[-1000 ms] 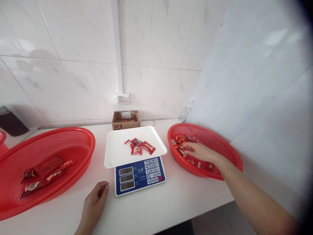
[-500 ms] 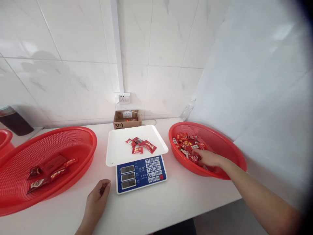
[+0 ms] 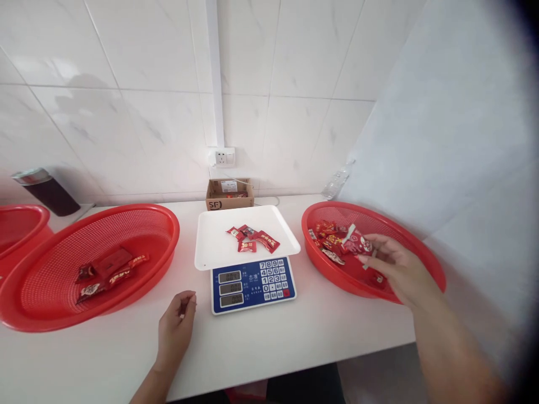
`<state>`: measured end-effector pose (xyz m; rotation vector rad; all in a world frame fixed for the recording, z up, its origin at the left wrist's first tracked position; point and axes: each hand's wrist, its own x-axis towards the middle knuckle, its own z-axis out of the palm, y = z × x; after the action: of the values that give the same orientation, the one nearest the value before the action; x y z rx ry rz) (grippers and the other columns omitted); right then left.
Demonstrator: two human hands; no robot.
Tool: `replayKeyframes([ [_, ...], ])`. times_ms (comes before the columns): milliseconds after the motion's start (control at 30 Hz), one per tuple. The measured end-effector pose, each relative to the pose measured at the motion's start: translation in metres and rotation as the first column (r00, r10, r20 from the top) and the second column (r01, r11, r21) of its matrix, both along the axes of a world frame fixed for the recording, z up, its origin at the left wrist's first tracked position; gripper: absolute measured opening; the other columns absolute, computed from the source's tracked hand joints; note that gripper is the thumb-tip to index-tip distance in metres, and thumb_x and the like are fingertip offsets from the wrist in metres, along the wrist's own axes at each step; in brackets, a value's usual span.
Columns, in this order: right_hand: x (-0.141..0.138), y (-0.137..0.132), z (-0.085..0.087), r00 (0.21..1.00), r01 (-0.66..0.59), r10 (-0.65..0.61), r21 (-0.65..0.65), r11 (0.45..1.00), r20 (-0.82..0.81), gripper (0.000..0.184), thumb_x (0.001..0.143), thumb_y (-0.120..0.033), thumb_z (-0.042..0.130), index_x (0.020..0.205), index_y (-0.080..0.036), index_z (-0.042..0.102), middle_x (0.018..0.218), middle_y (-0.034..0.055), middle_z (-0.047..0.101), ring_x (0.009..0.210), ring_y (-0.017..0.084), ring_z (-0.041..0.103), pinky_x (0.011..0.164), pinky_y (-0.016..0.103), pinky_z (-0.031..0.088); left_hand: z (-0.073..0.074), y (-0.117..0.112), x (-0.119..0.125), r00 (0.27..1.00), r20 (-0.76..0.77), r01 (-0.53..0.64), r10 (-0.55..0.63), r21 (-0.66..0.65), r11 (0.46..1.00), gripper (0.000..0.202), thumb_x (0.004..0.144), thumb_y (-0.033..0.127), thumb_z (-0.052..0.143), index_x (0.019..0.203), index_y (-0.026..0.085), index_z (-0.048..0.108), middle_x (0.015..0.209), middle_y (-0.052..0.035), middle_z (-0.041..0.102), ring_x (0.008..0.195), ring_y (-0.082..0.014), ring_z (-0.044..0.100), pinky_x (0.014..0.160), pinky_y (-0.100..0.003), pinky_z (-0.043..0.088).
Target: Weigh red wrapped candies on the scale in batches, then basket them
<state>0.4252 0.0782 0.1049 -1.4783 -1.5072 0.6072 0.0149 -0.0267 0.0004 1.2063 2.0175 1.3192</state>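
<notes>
My right hand (image 3: 391, 266) pinches a red and white snack packet (image 3: 356, 241) just above the right red basket (image 3: 421, 269). Several other red packets (image 3: 328, 233) lie in that basket, bunched toward its left side. Loosely curled, my left hand (image 3: 179, 320) rests on the white table left of the scale, with nothing seen in its fingers. The blue and white digital scale (image 3: 252, 286) stands between the baskets. On its white tray (image 3: 214, 235) lie several small red packets (image 3: 255, 239). The left red basket (image 3: 138, 216) holds several red packets (image 3: 109, 272) too.
Behind the scale sits a small cardboard box (image 3: 229, 202) below a wall socket (image 3: 223, 157). A dark bottle (image 3: 50, 191) lies tilted at the back left, and clear plastic (image 3: 337, 179) leans at the back right. Part of another red basket (image 3: 25, 230) shows at the left edge.
My right hand has come up from among the packets in the right basket with one packet in it. My left hand stays curled beside the scale. The whole view has shifted slightly.
</notes>
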Motion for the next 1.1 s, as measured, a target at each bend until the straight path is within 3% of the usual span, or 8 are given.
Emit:
replayKeyframes([
  [100, -0.043, -0.029, -0.013, 0.910, -0.295, 0.229, -0.150, 0.944, -0.347, 0.044, 0.062, -0.032, 0.068, 0.102, -0.025, 0.053, 0.096, 0.0045, 0.063, 0.081, 0.019, 0.061, 0.063, 0.030, 0.048, 0.015, -0.015, 0.026, 0.984, 0.150, 0.086, -0.093, 0.054, 0.995, 0.033, 0.074, 0.049, 0.054, 0.092, 0.021, 0.057, 0.076, -0.0017, 0.062, 0.067, -0.0154, 0.059, 0.064, -0.029, 0.050],
  [200, -0.098, -0.058, -0.029, 0.805, -0.582, 0.499, -0.261, 0.770, -0.321, 0.035, 0.064, -0.021, 0.066, 0.098, -0.021, 0.056, 0.094, 0.0037, 0.063, 0.079, 0.016, 0.059, 0.068, 0.030, 0.048, 0.028, -0.028, 0.062, 0.818, 0.409, 0.390, -0.404, 0.123, 0.913, 0.045, 0.077, 0.046, 0.052, 0.116, 0.024, 0.049, 0.099, -0.0066, 0.061, 0.076, -0.0165, 0.059, 0.061, -0.031, 0.052],
  [300, -0.136, -0.078, -0.044, 0.737, -0.675, 0.626, -0.266, 0.688, -0.253, 0.029, 0.069, -0.019, 0.061, 0.098, -0.021, 0.059, 0.092, 0.0018, 0.063, 0.077, 0.014, 0.056, 0.073, 0.029, 0.046, 0.032, -0.029, 0.088, 0.675, 0.541, 0.523, -0.501, 0.128, 0.843, 0.050, 0.077, 0.044, 0.054, 0.123, 0.025, 0.047, 0.104, -0.0077, 0.060, 0.074, -0.0153, 0.058, 0.062, -0.032, 0.052],
  [433, -0.143, -0.083, -0.057, 0.748, -0.662, 0.600, -0.267, 0.700, -0.283, 0.035, 0.071, -0.022, 0.061, 0.106, -0.023, 0.059, 0.099, 0.0025, 0.063, 0.083, 0.016, 0.057, 0.075, 0.030, 0.045, 0.037, -0.017, 0.093, 0.711, 0.580, 0.441, -0.397, 0.071, 0.895, 0.045, 0.073, 0.047, 0.059, 0.110, 0.020, 0.055, 0.087, -0.0049, 0.062, 0.069, -0.0144, 0.057, 0.059, -0.029, 0.050],
  [633, -0.135, -0.075, -0.069, 0.718, -0.642, 0.460, -0.243, 0.727, -0.523, 0.034, 0.075, -0.037, 0.059, 0.105, -0.020, 0.056, 0.072, -0.0006, 0.057, 0.066, 0.014, 0.056, 0.066, 0.030, 0.046, 0.052, 0.003, 0.089, 0.731, 0.574, 0.406, -0.370, 0.070, 0.911, 0.045, 0.071, 0.045, 0.060, 0.108, 0.020, 0.055, 0.090, -0.0042, 0.064, 0.071, -0.0136, 0.057, 0.059, -0.027, 0.049],
  [800, -0.139, -0.073, -0.073, 0.725, -0.598, 0.412, -0.207, 0.774, -0.552, 0.041, 0.074, -0.040, 0.061, 0.109, -0.021, 0.052, 0.076, -0.0005, 0.056, 0.071, 0.013, 0.055, 0.069, 0.030, 0.046, 0.046, 0.007, 0.093, 0.752, 0.548, 0.387, -0.367, 0.084, 0.918, 0.047, 0.073, 0.044, 0.058, 0.111, 0.019, 0.050, 0.091, -0.0045, 0.064, 0.074, -0.0149, 0.059, 0.062, -0.029, 0.050],
  [967, -0.139, -0.076, -0.076, 0.768, -0.586, 0.427, -0.256, 0.769, -0.477, 0.036, 0.076, -0.038, 0.058, 0.106, -0.019, 0.055, 0.083, 0.0026, 0.059, 0.078, 0.015, 0.056, 0.074, 0.032, 0.046, 0.044, 0.004, 0.089, 0.805, 0.464, 0.369, -0.370, 0.097, 0.924, 0.046, 0.074, 0.045, 0.056, 0.111, 0.019, 0.050, 0.092, -0.0052, 0.065, 0.077, -0.0159, 0.061, 0.067, -0.030, 0.051],
  [1100, -0.142, -0.082, -0.082, 0.826, -0.564, 0.528, -0.280, 0.777, -0.199, 0.034, 0.078, -0.032, 0.056, 0.110, -0.020, 0.057, 0.095, 0.0059, 0.062, 0.085, 0.018, 0.057, 0.076, 0.032, 0.046, 0.060, 0.018, 0.071, 0.906, 0.331, 0.223, -0.264, 0.157, 0.962, 0.046, 0.074, 0.046, 0.056, 0.113, 0.022, 0.050, 0.093, -0.0031, 0.063, 0.074, -0.0137, 0.062, 0.066, -0.029, 0.052],
])
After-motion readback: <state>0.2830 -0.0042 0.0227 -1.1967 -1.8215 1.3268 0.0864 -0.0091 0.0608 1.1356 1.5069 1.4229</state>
